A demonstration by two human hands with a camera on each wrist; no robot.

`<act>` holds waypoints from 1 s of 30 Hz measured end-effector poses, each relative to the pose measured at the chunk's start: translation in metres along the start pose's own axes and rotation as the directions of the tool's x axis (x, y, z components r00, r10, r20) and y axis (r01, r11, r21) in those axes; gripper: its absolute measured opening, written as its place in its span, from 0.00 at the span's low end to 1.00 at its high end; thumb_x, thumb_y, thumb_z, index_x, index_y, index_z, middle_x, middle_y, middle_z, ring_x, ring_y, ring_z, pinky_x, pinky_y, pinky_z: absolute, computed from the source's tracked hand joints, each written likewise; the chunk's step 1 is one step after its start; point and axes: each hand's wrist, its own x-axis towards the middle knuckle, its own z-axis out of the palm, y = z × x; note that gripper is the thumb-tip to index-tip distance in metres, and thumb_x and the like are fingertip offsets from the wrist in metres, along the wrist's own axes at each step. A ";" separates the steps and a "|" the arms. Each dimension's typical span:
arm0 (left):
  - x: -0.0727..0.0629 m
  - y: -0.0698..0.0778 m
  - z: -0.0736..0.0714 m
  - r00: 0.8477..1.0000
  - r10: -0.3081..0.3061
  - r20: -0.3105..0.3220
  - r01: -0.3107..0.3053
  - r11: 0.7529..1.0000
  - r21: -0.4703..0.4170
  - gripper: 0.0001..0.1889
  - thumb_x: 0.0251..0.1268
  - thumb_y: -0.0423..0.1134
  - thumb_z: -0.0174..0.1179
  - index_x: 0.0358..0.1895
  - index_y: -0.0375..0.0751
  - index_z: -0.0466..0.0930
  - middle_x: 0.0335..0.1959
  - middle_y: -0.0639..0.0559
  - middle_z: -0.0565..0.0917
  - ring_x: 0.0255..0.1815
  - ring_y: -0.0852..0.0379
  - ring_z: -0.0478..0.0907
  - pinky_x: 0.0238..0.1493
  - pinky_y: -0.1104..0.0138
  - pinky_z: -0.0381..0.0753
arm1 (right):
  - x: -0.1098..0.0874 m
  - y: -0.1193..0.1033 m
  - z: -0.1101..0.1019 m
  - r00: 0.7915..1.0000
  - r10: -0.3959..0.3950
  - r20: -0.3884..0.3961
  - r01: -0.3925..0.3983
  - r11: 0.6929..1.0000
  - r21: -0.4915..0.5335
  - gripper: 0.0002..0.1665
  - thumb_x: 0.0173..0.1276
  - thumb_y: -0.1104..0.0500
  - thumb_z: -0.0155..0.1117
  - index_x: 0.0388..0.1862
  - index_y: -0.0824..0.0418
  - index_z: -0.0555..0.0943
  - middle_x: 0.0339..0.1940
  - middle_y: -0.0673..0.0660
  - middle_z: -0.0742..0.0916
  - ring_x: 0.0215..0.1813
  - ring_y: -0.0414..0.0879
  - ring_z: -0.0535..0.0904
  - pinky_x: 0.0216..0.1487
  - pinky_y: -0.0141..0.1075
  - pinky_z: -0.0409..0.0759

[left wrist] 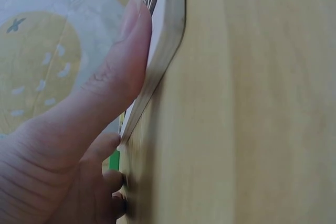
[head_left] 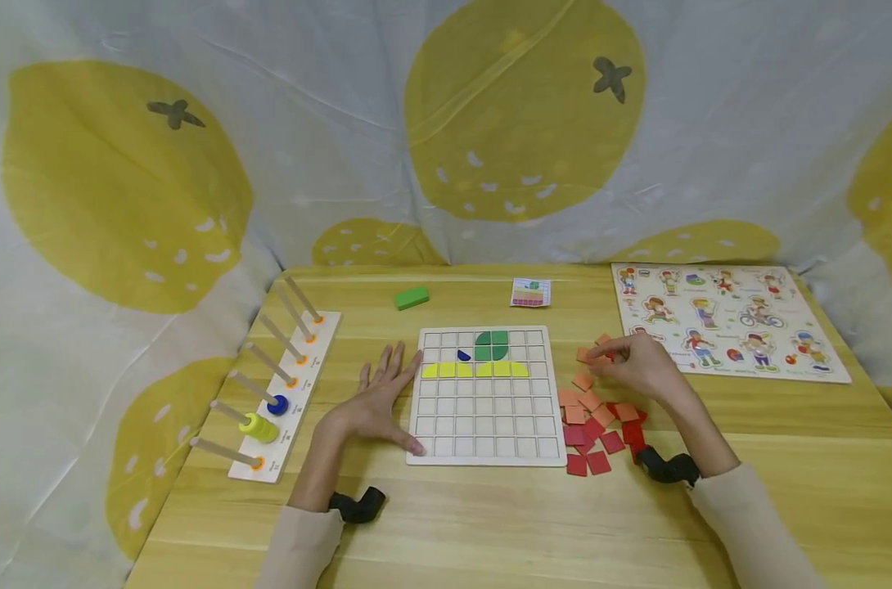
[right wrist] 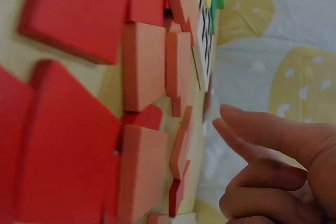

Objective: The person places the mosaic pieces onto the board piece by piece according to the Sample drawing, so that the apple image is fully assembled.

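Note:
My left hand (head_left: 372, 405) spreads along the left side of a white grid board (head_left: 488, 461). Its thumb (left wrist: 113, 72) rests on the near corner and the index fingertip reaches the left edge higher up. Green, yellow and dark blue pieces fill some upper cells of the board. To the right, my right hand (head_left: 637, 366) hovers at the far end of a pile of orange tiles (head_left: 583, 381) and red tiles (head_left: 598, 463). Its fingers are curled, thumb and index tips close together, and nothing shows between them in the right wrist view.
A small picture card (head_left: 530, 293) and a green block (head_left: 412, 298) lie behind the board. On the left stands a peg rack (head_left: 287, 413) with yellow and blue rings. A puzzle board (head_left: 733, 319) with children figures lies at the back right. A lemon-print cloth (head_left: 343, 164) hangs behind.

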 end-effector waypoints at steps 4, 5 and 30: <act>0.001 -0.001 -0.001 1.000 0.002 -0.008 -0.002 1.000 0.005 0.79 0.36 0.62 0.84 0.86 0.49 0.32 0.85 0.37 0.23 0.85 0.36 0.18 0.80 0.33 0.22 | -0.005 -0.001 0.004 0.999 0.029 0.024 -0.029 1.000 -0.013 0.17 0.65 0.55 0.76 0.49 0.63 0.91 0.30 0.62 0.86 0.32 0.49 0.74 0.30 0.33 0.67; 0.001 -0.001 -0.001 1.000 0.004 -0.011 -0.004 1.000 0.006 0.79 0.36 0.62 0.84 0.86 0.48 0.32 0.85 0.37 0.23 0.85 0.36 0.18 0.80 0.33 0.22 | -0.006 -0.002 0.005 0.999 0.038 0.021 -0.037 0.999 -0.026 0.17 0.65 0.54 0.77 0.48 0.62 0.91 0.37 0.65 0.88 0.35 0.51 0.76 0.32 0.34 0.69; 0.004 -0.002 -0.003 1.000 0.018 0.003 -0.018 1.000 0.005 0.78 0.39 0.62 0.83 0.86 0.48 0.31 0.84 0.36 0.21 0.85 0.36 0.16 0.78 0.31 0.20 | -0.003 0.001 0.022 0.998 0.052 0.032 -0.051 0.998 -0.030 0.15 0.59 0.59 0.80 0.42 0.65 0.88 0.38 0.62 0.88 0.35 0.49 0.72 0.32 0.36 0.71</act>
